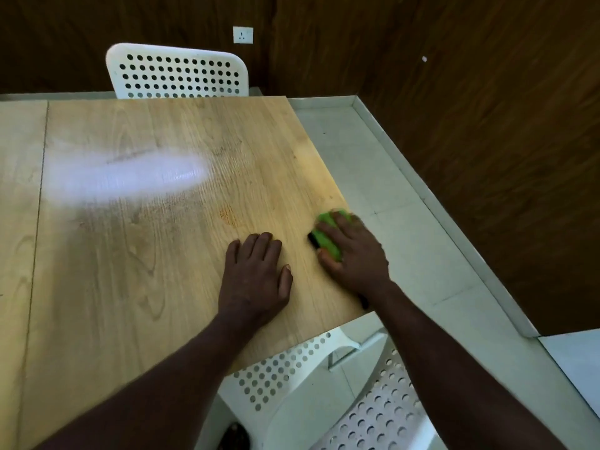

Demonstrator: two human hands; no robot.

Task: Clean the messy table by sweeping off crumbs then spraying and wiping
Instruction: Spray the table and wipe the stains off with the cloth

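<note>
Two hands on the surface (pixel 130 271): left hand (pixel 255 277) flat, fingers straight; right hand (pixel 354 254), just beside it, grips the green sponge (pixel 326 243). No crumbs show; wiping seems under way, a faint stain (pixel 229 216) ahead of the left hand.

head view looks steeply down (and close) over the table (pixel 162 254).
</note>
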